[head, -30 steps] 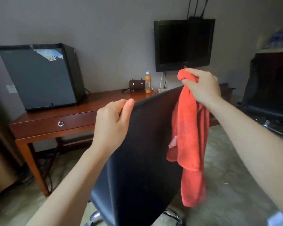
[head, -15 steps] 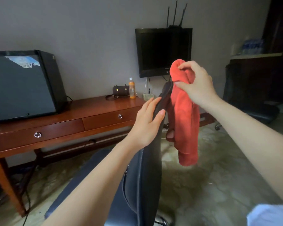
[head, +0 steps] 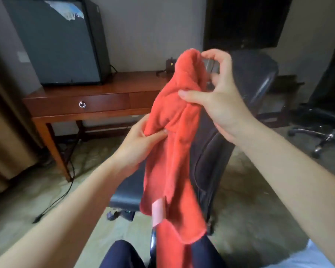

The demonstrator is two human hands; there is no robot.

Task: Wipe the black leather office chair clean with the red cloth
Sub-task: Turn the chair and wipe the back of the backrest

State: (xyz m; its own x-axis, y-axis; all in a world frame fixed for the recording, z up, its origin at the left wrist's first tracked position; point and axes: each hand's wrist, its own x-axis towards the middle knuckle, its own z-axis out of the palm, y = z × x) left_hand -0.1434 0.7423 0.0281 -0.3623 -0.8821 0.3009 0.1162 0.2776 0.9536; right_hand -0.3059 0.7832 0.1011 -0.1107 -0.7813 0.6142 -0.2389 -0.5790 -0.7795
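Noted black leather office chair [head: 213, 157] at centre right of frame, directly behind the cloth. Found red cloth [head: 174, 155] hanging limp at frame centre, clear of the floor. Judged light, soft, floppy and not fragile; best bunched into a pad and held by its folds. Recorded right hand [head: 219, 105] gripping its top and left hand [head: 139, 144] pinching a middle fold.

The left hand [head: 141, 140] left the chair [head: 246, 89] and now pinches the red cloth [head: 174, 151].

Forearms [head: 70, 206] bare, dark navy trousers [head: 120, 256], white fabric [head: 315, 258] at the right arm.
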